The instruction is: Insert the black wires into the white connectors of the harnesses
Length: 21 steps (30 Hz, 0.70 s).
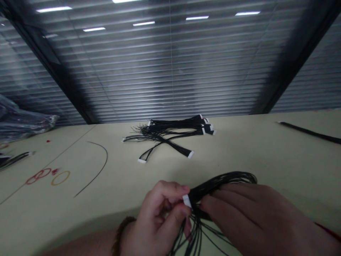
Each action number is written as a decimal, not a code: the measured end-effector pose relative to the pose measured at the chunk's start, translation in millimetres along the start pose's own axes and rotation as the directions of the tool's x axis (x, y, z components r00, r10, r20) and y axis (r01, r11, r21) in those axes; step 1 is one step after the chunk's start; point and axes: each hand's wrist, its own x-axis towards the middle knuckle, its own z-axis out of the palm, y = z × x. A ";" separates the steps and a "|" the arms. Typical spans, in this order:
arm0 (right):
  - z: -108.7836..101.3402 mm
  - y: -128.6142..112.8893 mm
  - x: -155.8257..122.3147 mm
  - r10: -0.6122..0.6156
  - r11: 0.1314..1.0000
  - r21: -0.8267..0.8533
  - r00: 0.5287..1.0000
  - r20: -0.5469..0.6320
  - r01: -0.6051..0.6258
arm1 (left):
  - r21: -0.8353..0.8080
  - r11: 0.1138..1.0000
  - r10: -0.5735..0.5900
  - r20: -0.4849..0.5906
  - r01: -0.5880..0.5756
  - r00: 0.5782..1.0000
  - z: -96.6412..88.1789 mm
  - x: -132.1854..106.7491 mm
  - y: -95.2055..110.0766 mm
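Observation:
My left hand [165, 213] pinches a white connector [187, 201] at the end of a black wire harness [223, 181] between thumb and fingers. Over the bundled wires lies my right hand [247, 209], its fingers wrapped round them just right of the connector. The harness loops up and away behind my right hand. Loose wire ends [197, 234] fan downward below the connector, toward the bottom edge. Part of the bundle is hidden under my right hand.
Further back lies a pile of black wire harnesses [176, 129] with white connectors. To the left are a single black wire [106, 156], red rubber bands [39, 175] and a yellow one [60, 177]. A black cable [311, 133] lies right. Window blinds [170, 71] rise behind the table [119, 188].

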 end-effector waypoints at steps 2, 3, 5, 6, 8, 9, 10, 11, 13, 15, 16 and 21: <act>-5.3 3.3 0.1 0.014 0.998 -0.059 1.000 0.020 -0.013 | -0.012 0.999 -0.047 -0.071 0.046 0.996 -1.0 5.6 -0.8; -8.7 5.4 -1.0 0.026 0.994 -0.108 1.000 0.014 -0.024 | -0.008 0.998 -0.071 -0.121 0.070 0.990 -1.9 9.7 -0.5; -14.1 8.6 -6.8 0.056 0.983 -0.177 0.998 0.043 -0.047 | 0.045 0.992 -0.100 -0.238 0.114 0.966 -4.1 18.9 1.9; -15.1 9.1 -11.4 0.059 0.984 -0.174 0.994 0.089 -0.043 | 0.081 0.988 -0.102 -0.279 0.129 0.955 -5.3 23.2 3.8; -12.0 7.8 -22.0 0.068 0.993 -0.107 0.969 0.237 -0.044 | 0.150 0.979 -0.081 -0.321 0.136 0.944 -7.2 29.7 7.6; -8.3 6.6 -26.4 0.074 0.997 -0.058 0.948 0.311 -0.059 | 0.173 0.976 -0.071 -0.333 0.135 0.940 -7.8 31.6 9.2; -3.7 5.7 -29.2 0.095 0.995 -0.018 0.924 0.371 -0.095 | 0.186 0.973 -0.064 -0.343 0.135 0.937 -8.2 32.7 10.4; 1.0 5.9 -29.9 0.113 0.990 0.028 0.896 0.429 -0.139 | 0.191 0.972 -0.063 -0.355 0.139 0.933 -8.3 33.1 11.2; 7.8 12.4 -24.9 0.098 0.943 0.220 0.842 0.530 -0.249 | 0.178 0.975 -0.061 -0.370 0.136 0.927 -8.2 32.7 11.2; 7.6 28.9 -14.8 -0.058 0.768 0.542 0.805 0.590 -0.342 | 0.160 0.981 -0.047 -0.368 0.113 0.929 -8.0 32.6 9.9; 4.6 40.3 -9.8 -0.143 0.611 0.695 0.810 0.569 -0.380 | 0.158 0.983 -0.034 -0.365 0.098 0.930 -7.9 33.0 8.9; -26.0 100.2 -4.6 0.065 0.382 0.871 0.949 0.307 -0.308 | 0.154 0.985 -0.012 -0.380 0.076 0.925 -6.8 37.4 5.2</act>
